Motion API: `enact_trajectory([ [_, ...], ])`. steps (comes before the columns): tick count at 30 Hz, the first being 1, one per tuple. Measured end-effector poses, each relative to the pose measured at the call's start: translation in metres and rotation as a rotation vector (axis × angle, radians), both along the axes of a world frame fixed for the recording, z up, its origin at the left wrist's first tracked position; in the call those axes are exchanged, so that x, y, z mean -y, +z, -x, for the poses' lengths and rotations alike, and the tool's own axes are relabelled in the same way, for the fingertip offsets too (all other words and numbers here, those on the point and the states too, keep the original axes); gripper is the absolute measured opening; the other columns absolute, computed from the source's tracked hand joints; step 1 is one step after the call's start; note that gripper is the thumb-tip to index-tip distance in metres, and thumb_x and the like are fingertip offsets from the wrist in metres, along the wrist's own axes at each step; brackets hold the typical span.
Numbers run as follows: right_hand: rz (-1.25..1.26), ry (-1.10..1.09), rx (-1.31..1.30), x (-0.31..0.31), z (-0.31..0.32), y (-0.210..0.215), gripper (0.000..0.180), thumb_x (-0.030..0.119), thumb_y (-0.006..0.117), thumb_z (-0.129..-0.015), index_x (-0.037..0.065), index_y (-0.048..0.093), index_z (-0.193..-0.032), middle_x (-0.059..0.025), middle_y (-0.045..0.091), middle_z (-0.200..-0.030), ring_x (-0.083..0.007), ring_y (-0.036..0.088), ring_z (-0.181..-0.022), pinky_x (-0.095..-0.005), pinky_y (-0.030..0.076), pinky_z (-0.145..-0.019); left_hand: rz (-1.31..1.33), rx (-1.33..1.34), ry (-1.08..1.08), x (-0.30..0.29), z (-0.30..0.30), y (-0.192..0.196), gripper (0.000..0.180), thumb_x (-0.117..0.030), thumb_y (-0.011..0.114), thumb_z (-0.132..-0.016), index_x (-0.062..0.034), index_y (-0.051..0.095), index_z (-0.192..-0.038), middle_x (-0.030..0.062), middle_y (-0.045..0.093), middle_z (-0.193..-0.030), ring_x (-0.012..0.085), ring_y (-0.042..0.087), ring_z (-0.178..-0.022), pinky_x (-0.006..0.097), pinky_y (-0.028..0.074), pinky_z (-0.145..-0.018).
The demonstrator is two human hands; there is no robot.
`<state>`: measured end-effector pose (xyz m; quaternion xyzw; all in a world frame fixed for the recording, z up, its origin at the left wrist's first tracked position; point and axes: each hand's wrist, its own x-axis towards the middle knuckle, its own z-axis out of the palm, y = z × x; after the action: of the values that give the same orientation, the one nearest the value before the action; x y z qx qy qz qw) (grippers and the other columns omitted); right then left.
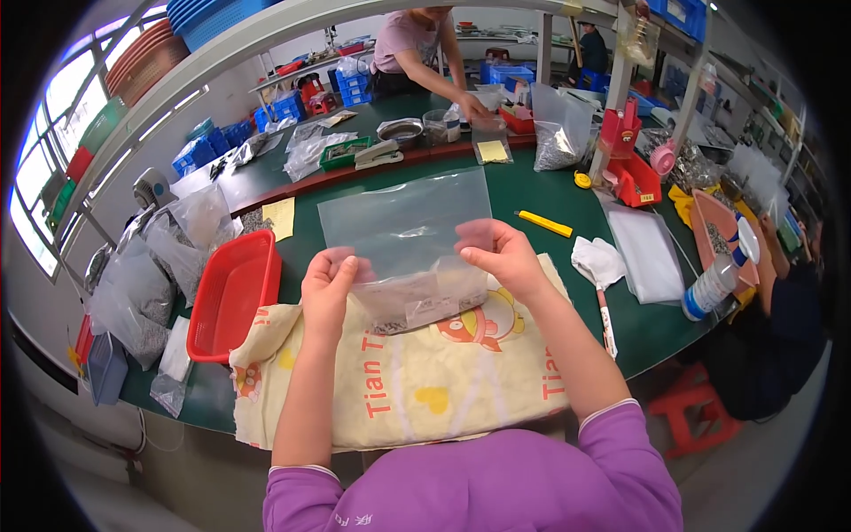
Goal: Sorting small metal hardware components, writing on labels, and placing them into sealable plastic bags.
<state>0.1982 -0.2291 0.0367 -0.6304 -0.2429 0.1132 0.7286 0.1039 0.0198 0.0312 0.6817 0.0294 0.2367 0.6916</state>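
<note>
A clear plastic bag point(408, 217) is stretched between my two hands over the cream printed cloth point(425, 403). Small dark bits lie along its bottom, though I cannot make out what they are. My left hand point(330, 282) pinches the bag's left side between thumb and fingers. On the other side, my right hand point(503, 255) grips it the same way, with some fingers showing through the plastic. The bag's lower end rests on or just above the cloth; I cannot tell which.
Left of the cloth stands a red plastic basket point(232, 297), with filled clear bags point(133, 297) beyond. To the right lie a yellow utility knife point(543, 223), a white-headed stick point(599, 264), flat plastic bags point(645, 253) and a spray bottle point(709, 288). Another person point(417, 53) works across the table.
</note>
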Motion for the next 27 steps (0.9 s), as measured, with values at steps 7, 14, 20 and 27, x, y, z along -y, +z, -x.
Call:
enact_trajectory([
  [7,-0.059,-0.087,0.074,-0.007,0.000,-0.011,0.027,0.002,0.064,-0.080,0.005,0.059,-0.106,-0.0025,0.064,-0.092,-0.0083,0.060,-0.086,-0.0236,0.048,-0.077,-0.956,0.615,0.393,0.036,0.003,0.047,0.059,-0.005,0.069,-0.074,-0.0060,0.044,-0.128,0.0132,0.045,-0.132,0.0301,0.041,-0.124,0.042,0.033,-0.103],
  [14,-0.082,-0.086,0.119,-0.013,0.006,-0.012,0.030,0.007,0.065,-0.079,0.006,0.055,-0.107,-0.0014,0.062,-0.091,-0.0083,0.058,-0.085,-0.0235,0.048,-0.074,-1.273,0.431,0.236,0.069,-0.022,0.079,0.050,-0.009,0.072,-0.068,-0.0080,0.055,-0.115,0.0073,0.055,-0.114,0.0301,0.042,-0.120,0.044,0.034,-0.098],
  [20,-0.103,-0.143,0.082,-0.015,0.006,-0.016,0.032,0.006,0.066,-0.079,0.005,0.054,-0.108,-0.0022,0.061,-0.093,-0.0087,0.058,-0.085,-0.0233,0.047,-0.075,-1.062,0.044,-0.155,0.080,-0.019,0.096,0.019,-0.014,0.067,-0.074,-0.0018,0.053,-0.077,0.0134,0.059,-0.075,0.0299,0.058,-0.068,0.038,0.046,-0.061],
  [27,-0.100,-0.113,0.049,-0.011,0.007,-0.011,0.034,0.008,0.065,-0.080,0.003,0.052,-0.110,-0.0058,0.062,-0.096,-0.0119,0.060,-0.089,-0.0258,0.048,-0.077,-0.991,-0.286,-0.325,0.073,-0.045,0.107,0.027,-0.017,0.069,-0.077,-0.0007,0.053,-0.091,0.0069,0.061,-0.075,0.0171,0.057,-0.069,0.029,0.047,-0.066],
])
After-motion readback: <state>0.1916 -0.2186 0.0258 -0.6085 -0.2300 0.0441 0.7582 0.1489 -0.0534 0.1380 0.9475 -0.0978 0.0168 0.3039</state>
